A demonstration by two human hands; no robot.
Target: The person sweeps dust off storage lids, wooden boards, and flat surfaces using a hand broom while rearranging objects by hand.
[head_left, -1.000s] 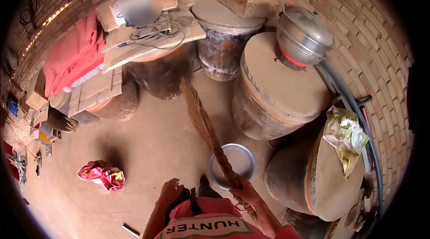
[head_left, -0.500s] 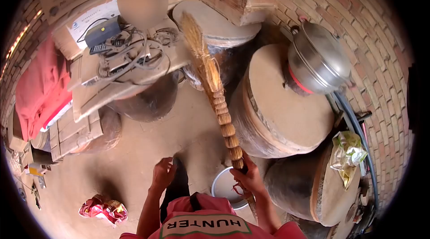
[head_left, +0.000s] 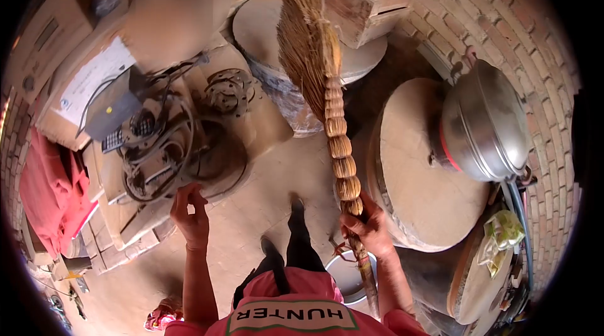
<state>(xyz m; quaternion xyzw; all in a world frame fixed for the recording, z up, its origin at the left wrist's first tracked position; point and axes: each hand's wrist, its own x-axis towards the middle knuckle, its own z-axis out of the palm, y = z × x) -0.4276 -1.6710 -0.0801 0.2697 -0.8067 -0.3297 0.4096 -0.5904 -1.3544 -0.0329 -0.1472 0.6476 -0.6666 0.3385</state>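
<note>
We're looking at a straw broom (head_left: 335, 125) held upright through the centre of the frame, and the right hand (head_left: 370, 229) has its grip wrapped firmly around the lower handle! Follow the bound segments upward and we see the bristles fanning out at top centre, in front of a wooden crate (head_left: 384, 5) and a covered jar (head_left: 260, 28). Over to the left now: the left hand (head_left: 190, 216) hangs with its grip loose, fingers softly curled, near the coiled cables (head_left: 157, 169). We spot a remote control (head_left: 113, 140) and a grey box (head_left: 114, 106) beside that tangle, and a red cloth (head_left: 50, 194) at the left edge. Across at right, a lidded metal pot (head_left: 487, 122) sits by a round slab (head_left: 425, 166), with a plastic bag (head_left: 500, 241) below. And down at bottom centre, we find a metal basin (head_left: 343, 273), partly hidden behind the broom's handle end.
</note>
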